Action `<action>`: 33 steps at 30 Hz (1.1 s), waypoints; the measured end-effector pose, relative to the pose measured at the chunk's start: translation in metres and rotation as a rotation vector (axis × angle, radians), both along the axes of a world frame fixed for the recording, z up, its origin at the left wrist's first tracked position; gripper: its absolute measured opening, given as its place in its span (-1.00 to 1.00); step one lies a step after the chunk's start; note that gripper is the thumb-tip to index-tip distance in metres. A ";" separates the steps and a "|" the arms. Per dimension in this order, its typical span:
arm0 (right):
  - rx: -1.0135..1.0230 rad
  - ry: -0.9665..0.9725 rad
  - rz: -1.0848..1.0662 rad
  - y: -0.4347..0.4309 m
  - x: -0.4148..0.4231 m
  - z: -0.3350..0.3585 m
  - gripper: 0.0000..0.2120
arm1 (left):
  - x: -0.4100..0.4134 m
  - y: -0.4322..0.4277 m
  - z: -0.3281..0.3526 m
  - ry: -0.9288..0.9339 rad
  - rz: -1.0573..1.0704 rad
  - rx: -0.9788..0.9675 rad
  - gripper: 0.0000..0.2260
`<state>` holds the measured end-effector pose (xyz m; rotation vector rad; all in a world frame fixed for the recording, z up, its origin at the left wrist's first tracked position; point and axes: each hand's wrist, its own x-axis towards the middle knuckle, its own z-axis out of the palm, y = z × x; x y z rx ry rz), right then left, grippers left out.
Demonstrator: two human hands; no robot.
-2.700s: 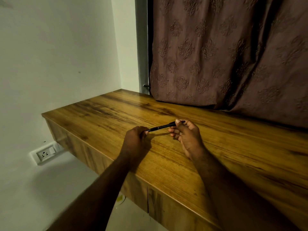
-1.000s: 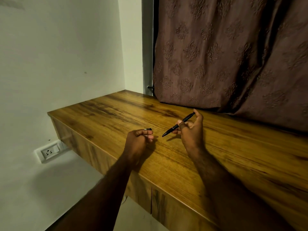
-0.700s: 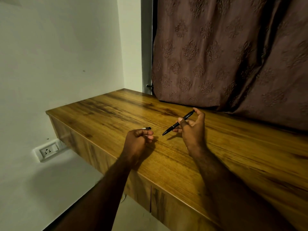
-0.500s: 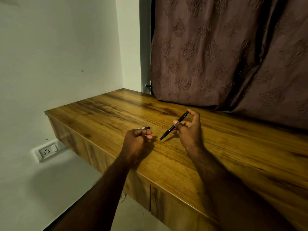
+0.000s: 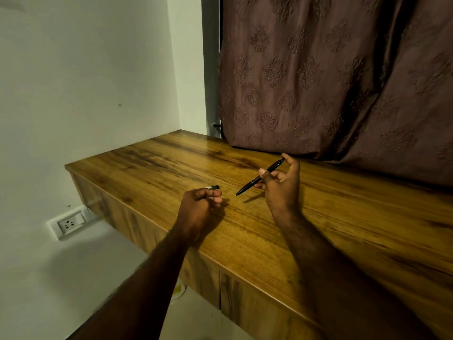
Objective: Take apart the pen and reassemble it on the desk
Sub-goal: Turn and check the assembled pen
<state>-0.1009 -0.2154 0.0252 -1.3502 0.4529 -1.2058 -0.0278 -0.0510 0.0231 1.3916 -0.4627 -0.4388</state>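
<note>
Wooden and warm-toned, the desk (image 5: 318, 229) fills the middle and right of the view, its near edge running down to the right, with cupboard fronts (image 5: 201, 276) below. Nothing that holds other things stands on its top; whether the cupboards hold anything cannot be told, since they are shut.

Near the middle of the desk the right hand (image 5: 282, 186) holds the black pen (image 5: 259, 177) above the surface, pinched between thumb and fingers, with the forefinger curled over its far end. The pen is tilted, its tip pointing down and to the left, close to the wood but apart from it, and its shadow lies just below on the desk.

To the left, apart from the right hand, the left hand (image 5: 199, 206) rests at the desk's near edge with fingers curled in. A small dark piece (image 5: 212, 187) sticks out from its fingertips on the far side; what part it is cannot be told.

Behind the desk hangs a patterned brown curtain (image 5: 318, 77). On the left is a pale wall (image 5: 85, 77) with a white socket (image 5: 69, 224) low down.
</note>
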 end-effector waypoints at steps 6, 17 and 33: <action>-0.034 0.035 -0.023 0.003 -0.001 -0.002 -0.44 | 0.004 0.001 -0.001 0.015 0.014 -0.003 -0.81; -0.079 0.072 0.005 0.012 -0.004 0.004 -0.43 | 0.005 0.000 -0.004 0.002 0.011 0.025 -0.82; -0.121 0.046 0.065 0.022 -0.006 0.010 -0.29 | 0.001 0.002 -0.001 -0.011 -0.023 0.019 -0.83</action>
